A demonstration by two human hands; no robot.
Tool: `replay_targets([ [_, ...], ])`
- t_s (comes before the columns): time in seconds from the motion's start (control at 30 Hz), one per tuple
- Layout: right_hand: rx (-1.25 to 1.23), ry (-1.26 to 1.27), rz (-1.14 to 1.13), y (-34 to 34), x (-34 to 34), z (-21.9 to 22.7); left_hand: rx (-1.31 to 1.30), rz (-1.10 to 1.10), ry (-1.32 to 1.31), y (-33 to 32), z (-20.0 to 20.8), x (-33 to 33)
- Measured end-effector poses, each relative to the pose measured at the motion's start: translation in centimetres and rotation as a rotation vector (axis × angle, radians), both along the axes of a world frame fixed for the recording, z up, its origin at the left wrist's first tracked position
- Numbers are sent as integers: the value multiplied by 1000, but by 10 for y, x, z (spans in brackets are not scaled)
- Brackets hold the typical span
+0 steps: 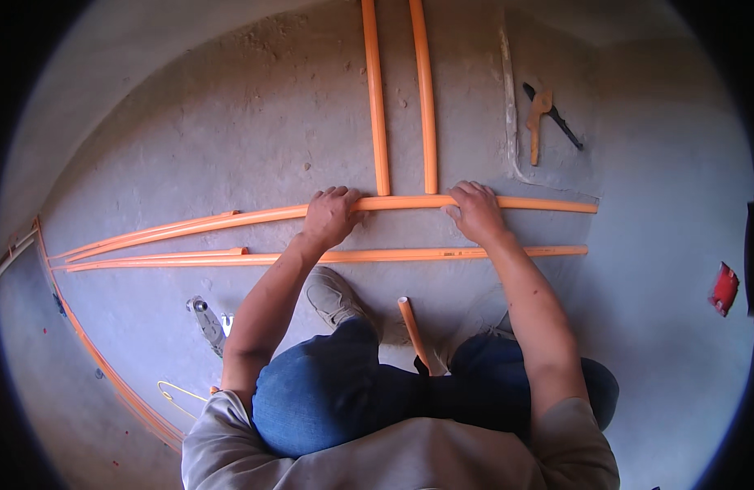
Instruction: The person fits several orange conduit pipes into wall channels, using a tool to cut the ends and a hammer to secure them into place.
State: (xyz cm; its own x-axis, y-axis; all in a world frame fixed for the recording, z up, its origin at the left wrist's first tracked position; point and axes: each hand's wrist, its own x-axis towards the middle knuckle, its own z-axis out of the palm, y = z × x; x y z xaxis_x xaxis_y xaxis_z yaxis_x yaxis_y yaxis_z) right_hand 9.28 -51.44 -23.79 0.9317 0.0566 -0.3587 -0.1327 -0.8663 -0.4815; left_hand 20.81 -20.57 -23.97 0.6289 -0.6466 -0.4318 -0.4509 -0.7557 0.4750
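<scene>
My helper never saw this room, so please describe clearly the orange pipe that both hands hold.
On the grey floor, beyond the shoe, long orange pipes run left to right. The wanted pipe lies farther out, under the left hand and right hand. Unlike the nearer pipe, it has two crosswise pipes ending at its far side.

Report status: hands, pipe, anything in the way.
Left hand and right hand both closed over upper crosswise orange pipe. Lower orange pipe alongside. Possibly in the way: two lengthwise orange pipes, ending by upper pipe's far edge.
</scene>
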Motion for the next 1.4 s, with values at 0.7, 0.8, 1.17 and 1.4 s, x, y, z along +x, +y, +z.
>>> replay_targets([
  [0.7, -16, 68, -28, -2, 3, -7, -235, -19, 27, -12, -16, 5],
  [0.8, -19, 76, -19, -10, 2, -7, -226, -28, 27, -17, -13, 4],
  [1.17, -54, -29, 5, -4, 0, -15, -142, -10, 184, -21, 5, 11],
  [1.4, 92, -63, -23, -11, 1, -9, -129, -12, 104, -19, -8, 4],
])
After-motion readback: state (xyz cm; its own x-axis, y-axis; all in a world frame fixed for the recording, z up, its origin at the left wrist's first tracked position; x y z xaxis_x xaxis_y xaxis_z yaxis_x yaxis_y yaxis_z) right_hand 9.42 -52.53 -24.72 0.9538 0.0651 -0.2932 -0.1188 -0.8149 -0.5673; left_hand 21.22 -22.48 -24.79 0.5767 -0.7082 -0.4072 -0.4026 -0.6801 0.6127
